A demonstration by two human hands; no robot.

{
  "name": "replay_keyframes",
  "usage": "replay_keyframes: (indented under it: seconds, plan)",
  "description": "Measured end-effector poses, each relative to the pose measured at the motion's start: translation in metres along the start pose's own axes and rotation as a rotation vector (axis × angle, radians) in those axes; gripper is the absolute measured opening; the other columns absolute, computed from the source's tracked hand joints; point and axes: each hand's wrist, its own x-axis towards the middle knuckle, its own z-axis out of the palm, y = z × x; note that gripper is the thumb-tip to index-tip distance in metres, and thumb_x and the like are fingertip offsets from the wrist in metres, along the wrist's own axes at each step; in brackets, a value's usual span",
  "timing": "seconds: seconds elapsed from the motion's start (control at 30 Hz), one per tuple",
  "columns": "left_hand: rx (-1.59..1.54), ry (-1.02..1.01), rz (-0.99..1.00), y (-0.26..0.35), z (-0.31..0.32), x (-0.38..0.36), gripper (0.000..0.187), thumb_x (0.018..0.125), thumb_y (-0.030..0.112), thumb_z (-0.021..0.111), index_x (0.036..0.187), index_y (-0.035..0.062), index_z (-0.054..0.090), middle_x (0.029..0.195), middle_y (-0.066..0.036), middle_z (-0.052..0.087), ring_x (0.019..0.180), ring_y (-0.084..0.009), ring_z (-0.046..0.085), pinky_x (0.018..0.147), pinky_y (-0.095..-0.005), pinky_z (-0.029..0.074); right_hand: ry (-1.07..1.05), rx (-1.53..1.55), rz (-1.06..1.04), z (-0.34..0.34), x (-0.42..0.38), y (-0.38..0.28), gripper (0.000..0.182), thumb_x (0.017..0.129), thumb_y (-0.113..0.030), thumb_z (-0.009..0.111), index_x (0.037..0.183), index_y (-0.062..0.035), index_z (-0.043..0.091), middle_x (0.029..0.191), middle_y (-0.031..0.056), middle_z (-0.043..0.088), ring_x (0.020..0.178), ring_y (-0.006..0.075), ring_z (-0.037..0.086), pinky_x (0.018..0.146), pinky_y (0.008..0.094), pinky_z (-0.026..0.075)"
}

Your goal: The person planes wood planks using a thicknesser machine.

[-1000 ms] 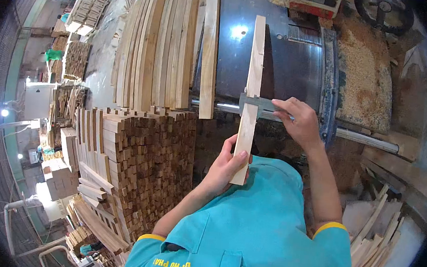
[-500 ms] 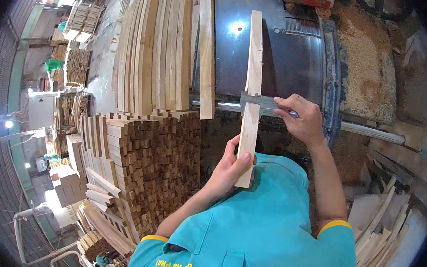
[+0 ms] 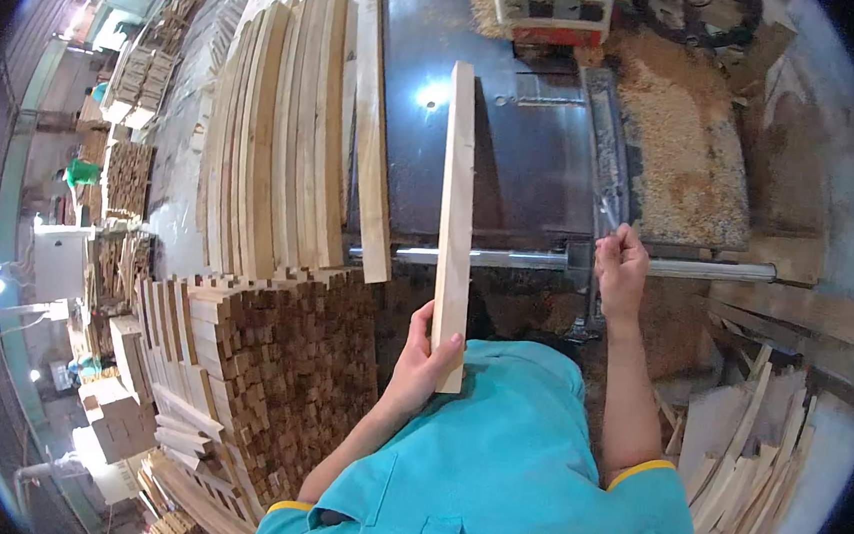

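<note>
Left hand (image 3: 422,362) gripping a wood strip (image 3: 458,219) low, far end over the machine table (image 3: 534,175), right hand (image 3: 624,273) extended, pinching a caliper (image 3: 608,207) by the table's right edge (image 3: 602,125), wide gap between hands

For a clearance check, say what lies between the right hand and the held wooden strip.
Between the right hand and wooden strip, the head view shows the round metal rail and a dark bracket on it.
</note>
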Motion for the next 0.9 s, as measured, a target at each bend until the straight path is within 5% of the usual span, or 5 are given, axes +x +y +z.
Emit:
replay_keyframes:
  seconds: [0.17, 0.3, 0.33, 0.63, 0.9]
  plan:
    - [0.189, 0.018, 0.112, -0.026, -0.009, 0.028, 0.071, 0.103, 0.022, 0.065, 0.156, 0.0073, 0.02, 0.124, -0.012, 0.055, 0.11, -0.0183, 0.06, 0.093, -0.0386, 0.054, 0.143, -0.297, 0.123, -0.019, 0.013, -0.013, 0.04, 0.108, -0.036, 0.06, 0.081, -0.0064, 0.058, 0.062, -0.0051, 0.046, 0.058, 0.0048, 0.045, 0.053, 0.0268, 0.038]
    - [0.249, -0.022, 0.094, -0.028, -0.006, 0.043, 0.083, 0.1, 0.014, 0.068, 0.16, 0.0089, 0.011, 0.13, -0.016, 0.054, 0.114, -0.0214, 0.059, 0.098, -0.0417, 0.052, 0.194, -0.629, 0.004, -0.028, 0.025, 0.011, 0.021, 0.1, -0.018, 0.067, 0.103, 0.0026, 0.069, 0.078, 0.0135, 0.063, 0.073, 0.0284, 0.065, 0.071, 0.0408, 0.052]
    - [0.281, -0.02, 0.136, -0.038, -0.008, 0.05, 0.084, 0.099, 0.013, 0.068, 0.16, 0.0091, 0.01, 0.134, -0.017, 0.051, 0.119, -0.0232, 0.058, 0.1, -0.0425, 0.051, 0.236, -0.804, -0.187, -0.027, 0.027, 0.014, 0.024, 0.095, -0.009, 0.067, 0.115, 0.0041, 0.067, 0.1, 0.0221, 0.065, 0.09, 0.0386, 0.066, 0.082, 0.0453, 0.053]
    - [0.427, 0.066, 0.292, -0.077, -0.018, 0.079, 0.09, 0.092, 0.01, 0.074, 0.159, 0.0087, 0.014, 0.141, -0.017, 0.046, 0.127, -0.0278, 0.054, 0.105, -0.0439, 0.05, 0.15, -0.742, -0.19, -0.009, 0.056, -0.033, 0.042, 0.095, -0.012, 0.07, 0.134, 0.0027, 0.06, 0.13, 0.0223, 0.058, 0.125, 0.0412, 0.057, 0.106, 0.0468, 0.047]
    - [0.454, 0.109, 0.301, -0.086, -0.026, 0.079, 0.093, 0.089, 0.014, 0.078, 0.157, 0.0045, 0.015, 0.139, -0.02, 0.048, 0.123, -0.0283, 0.057, 0.101, -0.0419, 0.052, 0.547, -0.76, -0.873, -0.042, 0.191, -0.191, 0.043, 0.1, -0.032, 0.067, 0.132, -0.0038, 0.063, 0.137, 0.024, 0.058, 0.132, 0.0424, 0.054, 0.111, 0.0487, 0.045]
